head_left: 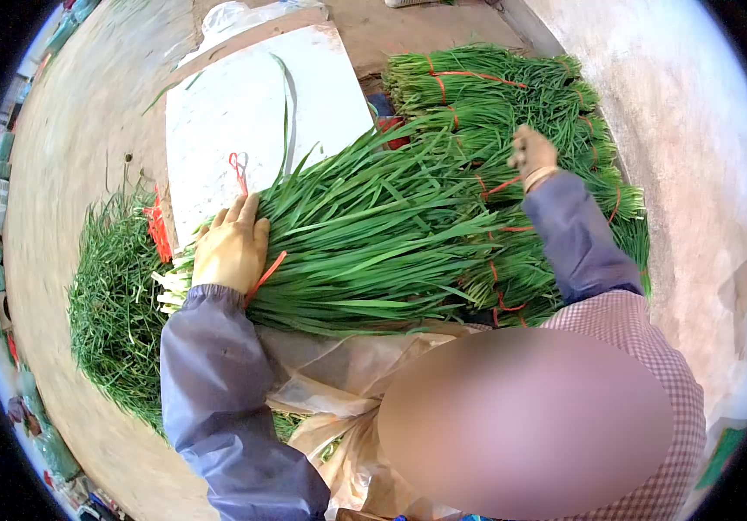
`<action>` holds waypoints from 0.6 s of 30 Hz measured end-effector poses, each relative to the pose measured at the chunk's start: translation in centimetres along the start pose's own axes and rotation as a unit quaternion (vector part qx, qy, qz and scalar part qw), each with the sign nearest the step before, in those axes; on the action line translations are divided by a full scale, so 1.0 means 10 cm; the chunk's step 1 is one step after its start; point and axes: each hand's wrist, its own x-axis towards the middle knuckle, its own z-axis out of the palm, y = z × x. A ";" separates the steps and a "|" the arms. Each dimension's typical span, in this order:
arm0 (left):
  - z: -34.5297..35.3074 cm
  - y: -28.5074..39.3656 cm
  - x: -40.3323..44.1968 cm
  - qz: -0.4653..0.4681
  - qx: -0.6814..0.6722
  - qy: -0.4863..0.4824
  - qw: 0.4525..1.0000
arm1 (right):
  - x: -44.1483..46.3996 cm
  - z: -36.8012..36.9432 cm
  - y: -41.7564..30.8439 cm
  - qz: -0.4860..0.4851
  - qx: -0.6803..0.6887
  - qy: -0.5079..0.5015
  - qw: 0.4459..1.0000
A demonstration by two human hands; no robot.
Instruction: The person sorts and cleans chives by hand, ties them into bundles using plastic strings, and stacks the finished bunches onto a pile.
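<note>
My left hand (233, 250), in a pale glove, lies over the pale stem ends of a big loose bunch of long flat green leaves, like garlic chives (373, 234). Its fingers stretch out across the stems. A red tie (266, 276) sticks out by the wrist. My right hand (533, 154), also gloved, is raised over a stack of tied bundles (495, 91) at the right. Its fingers are curled closed; anything inside them is hidden. Just below it, a red tie (502, 187) lies across the bundles.
A white board (234, 108) lies beyond the bunch, with a looped red tie (240, 172) and a few leaves on it. Red ties (158, 230) hang at its left edge. Loose greens (113, 295) are heaped on the floor. A pale wall (677, 130) rises at the right.
</note>
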 end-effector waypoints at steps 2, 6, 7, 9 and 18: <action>0.01 -0.02 0.01 -0.006 -0.015 0.005 1.000 | 0.18 0.04 -0.35 -0.066 0.124 -0.021 0.990; -0.14 -0.16 -0.05 -0.009 -0.215 0.096 0.972 | -0.56 1.10 -1.25 -0.177 0.151 -0.455 0.860; -0.20 -0.19 -0.10 0.005 -0.257 0.153 0.954 | -1.06 1.42 -1.34 -0.176 0.160 -0.549 0.801; -0.34 -0.27 -0.24 -0.023 -0.404 0.246 0.881 | -1.88 1.86 -1.31 -0.267 0.040 -0.752 0.602; -0.51 -0.42 -1.82 -0.241 -0.490 0.443 0.711 | -2.46 2.33 -0.65 -0.265 -0.239 -0.664 0.657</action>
